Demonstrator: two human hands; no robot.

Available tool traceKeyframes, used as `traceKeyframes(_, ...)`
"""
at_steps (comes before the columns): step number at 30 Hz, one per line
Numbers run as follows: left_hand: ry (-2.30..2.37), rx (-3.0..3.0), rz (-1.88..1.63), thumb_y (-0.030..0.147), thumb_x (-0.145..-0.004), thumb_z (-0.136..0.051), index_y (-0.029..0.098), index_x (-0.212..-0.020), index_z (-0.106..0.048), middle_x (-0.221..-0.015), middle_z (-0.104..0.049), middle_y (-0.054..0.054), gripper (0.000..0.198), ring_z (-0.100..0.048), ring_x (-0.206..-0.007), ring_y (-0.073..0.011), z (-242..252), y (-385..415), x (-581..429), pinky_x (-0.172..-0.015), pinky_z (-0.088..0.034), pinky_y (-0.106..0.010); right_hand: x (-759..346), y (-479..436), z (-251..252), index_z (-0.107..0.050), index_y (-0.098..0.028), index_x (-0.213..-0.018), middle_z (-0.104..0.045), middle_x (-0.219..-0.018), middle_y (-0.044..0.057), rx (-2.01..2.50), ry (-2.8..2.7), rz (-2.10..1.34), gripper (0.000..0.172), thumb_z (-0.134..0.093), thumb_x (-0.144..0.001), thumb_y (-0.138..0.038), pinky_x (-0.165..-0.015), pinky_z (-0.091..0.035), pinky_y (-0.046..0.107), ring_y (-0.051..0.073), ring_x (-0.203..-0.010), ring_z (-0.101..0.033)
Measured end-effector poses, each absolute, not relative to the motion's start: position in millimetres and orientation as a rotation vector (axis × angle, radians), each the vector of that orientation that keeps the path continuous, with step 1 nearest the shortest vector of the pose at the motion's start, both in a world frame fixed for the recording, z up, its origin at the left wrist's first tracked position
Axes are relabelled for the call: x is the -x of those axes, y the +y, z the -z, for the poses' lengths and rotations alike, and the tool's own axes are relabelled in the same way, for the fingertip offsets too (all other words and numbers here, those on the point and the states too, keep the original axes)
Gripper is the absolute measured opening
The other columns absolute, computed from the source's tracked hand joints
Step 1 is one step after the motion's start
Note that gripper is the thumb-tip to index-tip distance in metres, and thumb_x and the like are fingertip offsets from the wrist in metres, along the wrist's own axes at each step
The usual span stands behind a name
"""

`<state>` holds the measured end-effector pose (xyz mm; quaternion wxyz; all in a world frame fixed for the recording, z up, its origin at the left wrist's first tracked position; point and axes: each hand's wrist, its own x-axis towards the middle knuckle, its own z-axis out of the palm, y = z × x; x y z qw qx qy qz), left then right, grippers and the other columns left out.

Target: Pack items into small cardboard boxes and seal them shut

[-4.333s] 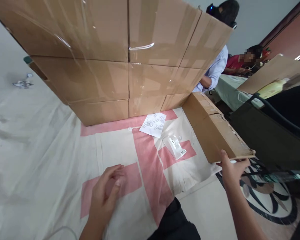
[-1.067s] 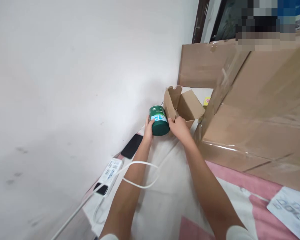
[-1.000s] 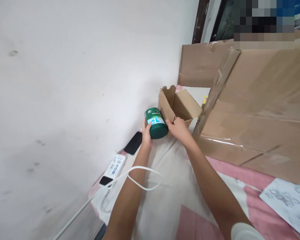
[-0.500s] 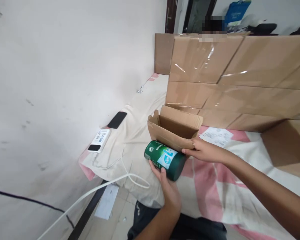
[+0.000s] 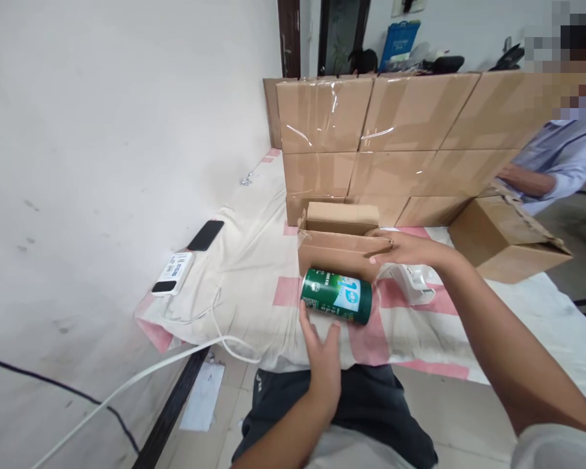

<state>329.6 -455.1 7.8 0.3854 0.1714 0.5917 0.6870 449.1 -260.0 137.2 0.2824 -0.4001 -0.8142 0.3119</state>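
Note:
A green can (image 5: 339,296) with a light blue label lies on its side in front of a small open cardboard box (image 5: 342,251). My left hand (image 5: 322,355) is against the can's near side, thumb and forefinger apart along it; its other fingers are hidden. At the right end of the box, my right hand (image 5: 405,247) grips the wall, thumb outside and fingers reaching over the rim. The box stands with its top flaps raised, its inside partly visible.
Behind stands a wall of taped cardboard boxes (image 5: 400,117). A larger open carton (image 5: 502,241) and a white plastic object (image 5: 414,284) are at right. A black phone (image 5: 206,235), a white device (image 5: 174,272) and a white cable (image 5: 141,374) lie left. Another person's sleeve (image 5: 566,153) shows far right.
The view has swung right and drawn back. The can has turned nearer to level along the box's front. Both hands stay at the can and box; the white plastic object has come into view.

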Motion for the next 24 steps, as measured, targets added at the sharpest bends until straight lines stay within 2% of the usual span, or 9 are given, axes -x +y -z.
traceKeyframes(4, 1.741, -0.55, -1.78, 0.037, -0.077, -0.074, 0.03, -0.155, -0.031, -0.171, -0.023, -0.008, 0.089, -0.016, -0.161, -0.0265, -13, -448, -298, -0.132, -0.013, -0.044, -467, -298, -96, -0.061, -0.024, -0.128, -0.068, -0.121, 0.013, 1.108, -2.094, -0.801, 0.068, -0.079, -0.074, -0.061, -0.091, -0.059, 0.047, 0.032, -0.111, -0.068)
traceKeyframes(7, 1.715, -0.672, -1.763, 0.039, -0.078, -0.074, 0.026, -0.145, -0.046, -0.16, -0.043, -0.012, 0.073, -0.035, -0.153, -0.0293, -9, -443, -285, -0.128, -0.025, -0.043, -479, -324, -63, -0.054, -0.024, -0.138, -0.061, -0.136, 0.016, 1.123, -2.074, -0.822, 0.076, -0.08, -0.075, -0.056, -0.1, -0.056, 0.05, 0.033, -0.124, -0.063)
traceKeyframes(12, 1.771, -0.761, -1.778, 0.04, -0.085, -0.064, 0.025, -0.112, -0.062, -0.118, -0.067, -0.007, 0.031, -0.063, -0.116, -0.0245, 4, -452, -280, -0.107, -0.046, -0.039, -478, -352, -25, -0.024, -0.022, -0.157, -0.031, -0.162, 0.021, 0.974, -2.185, -0.881, 0.11, -0.086, -0.068, -0.042, -0.124, -0.032, 0.054, 0.035, -0.154, -0.03)
traceKeyframes(13, 1.773, -0.778, -1.775, 0.043, -0.089, -0.058, 0.024, -0.102, -0.064, -0.106, -0.069, -0.006, 0.023, -0.065, -0.105, -0.0236, 4, -454, -275, -0.1, -0.05, -0.039, -478, -355, -22, -0.024, -0.023, -0.156, -0.031, -0.161, 0.02, 0.946, -2.169, -0.885, 0.109, -0.085, -0.068, -0.04, -0.124, -0.032, 0.053, 0.035, -0.154, -0.031)
traceKeyframes(16, 1.722, -0.891, -1.761, 0.048, -0.096, -0.04, 0.022, -0.075, -0.064, -0.08, -0.068, -0.006, 0.041, -0.066, -0.081, -0.0231, -7, -448, -245, -0.083, -0.054, -0.039, -485, -361, -28, -0.034, -0.026, -0.148, -0.042, -0.151, 0.016, 0.892, -2.078, -0.931, 0.092, -0.082, -0.07, -0.036, -0.116, -0.043, 0.05, 0.033, -0.143, -0.046)
traceKeyframes(18, 1.704, -0.985, -1.795, 0.048, -0.094, -0.047, 0.022, -0.078, -0.066, -0.085, -0.069, -0.007, 0.036, -0.066, -0.086, -0.0235, -25, -435, -219, -0.087, -0.053, -0.039, -496, -364, -40, -0.038, -0.029, -0.144, -0.047, -0.146, 0.014, 0.87, -2.039, -0.931, 0.087, -0.082, -0.07, -0.037, -0.111, -0.049, 0.049, 0.033, -0.138, -0.052)
traceKeyframes(20, 1.697, -1.075, -1.843, 0.045, -0.088, -0.062, 0.024, -0.101, -0.068, -0.107, -0.07, -0.007, 0.025, -0.065, -0.101, -0.0237, -49, -415, -195, -0.095, -0.05, -0.039, -507, -365, -56, -0.04, -0.031, -0.142, -0.049, -0.144, 0.014, 0.854, -1.992, -0.856, 0.086, -0.083, -0.069, -0.041, -0.11, -0.05, 0.05, 0.035, -0.136, -0.053)
traceKeyframes(22, 1.688, -1.201, -1.831, 0.041, -0.08, -0.073, 0.03, -0.13, -0.06, -0.134, -0.061, -0.009, 0.053, -0.063, -0.113, -0.025, -73, -392, -178, -0.097, -0.05, -0.04, -517, -363, -75, -0.043, -0.031, -0.14, -0.051, -0.143, 0.015, 0.84, -1.882, -0.737, 0.085, -0.083, -0.067, -0.05, -0.11, -0.049, 0.053, 0.037, -0.135, -0.054)
traceKeyframes(24, 1.686, -1.402, -1.74, 0.039, -0.076, -0.077, 0.035, -0.142, -0.051, -0.152, -0.047, -0.01, 0.07, -0.056, -0.128, -0.029, -92, -370, -169, -0.099, -0.049, -0.042, -523, -355, -96, -0.044, -0.031, -0.139, -0.05, -0.144, 0.016, 0.819, -1.724, -0.617, 0.089, -0.081, -0.065, -0.061, -0.112, -0.046, 0.057, 0.04, -0.135, -0.052)
